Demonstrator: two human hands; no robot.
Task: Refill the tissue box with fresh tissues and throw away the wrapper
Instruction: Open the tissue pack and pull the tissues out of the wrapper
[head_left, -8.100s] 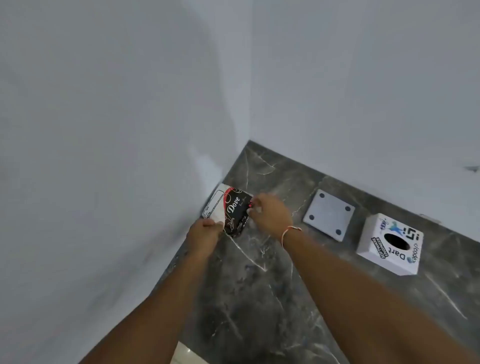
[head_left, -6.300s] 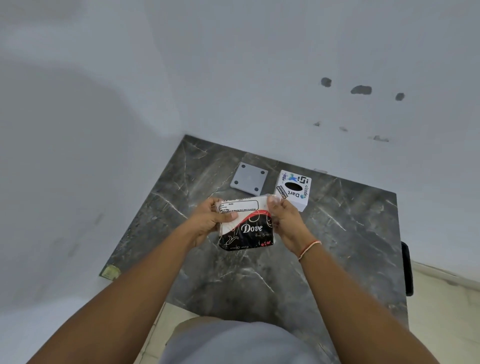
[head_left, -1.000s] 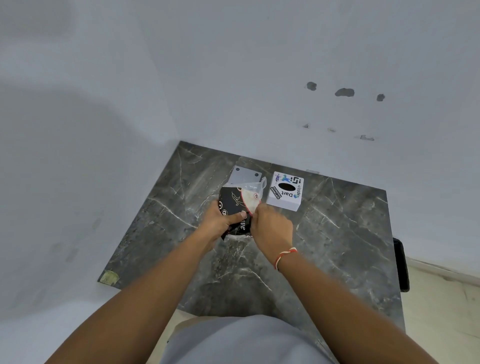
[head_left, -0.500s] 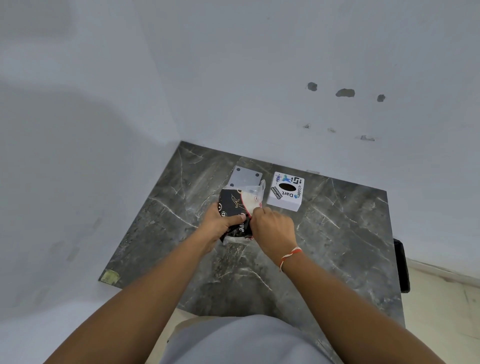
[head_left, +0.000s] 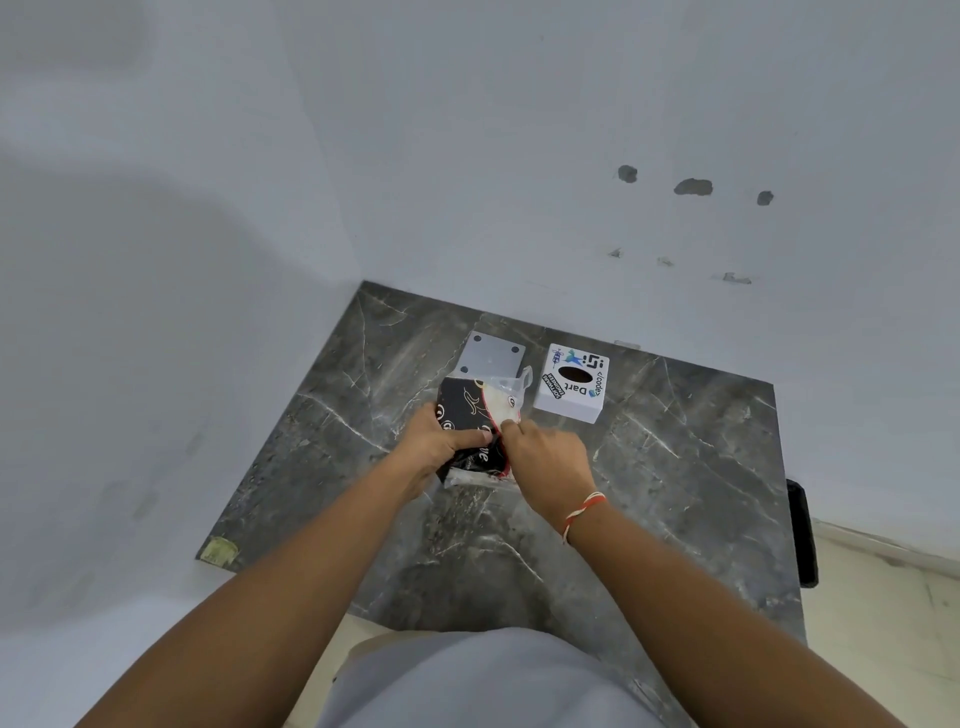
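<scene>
Both hands hold a black, red and white tissue pack (head_left: 464, 410) over the dark marble counter (head_left: 649, 467). My left hand (head_left: 434, 447) grips the pack's left side with the thumb across its front. At the torn plastic wrapper along the pack's right edge, my right hand (head_left: 545, 457) pinches the film; loose clear film (head_left: 511, 387) sticks up at the far end. The white tissue box (head_left: 571, 382), with stickers and a dark oval hole on top, stands just right of the pack. Its grey base plate (head_left: 491, 353) lies flat behind the pack.
White walls meet in a corner close behind the counter. A black object (head_left: 800, 530) hangs off the counter's right edge. A yellowish sticker (head_left: 218, 550) marks the near left corner. Pale floor shows at the right.
Over the last second the right hand's fingers have shifted slightly along the wrapper's torn edge. The pack stays in the same spot; several seconds ago it was held whole in both hands.
</scene>
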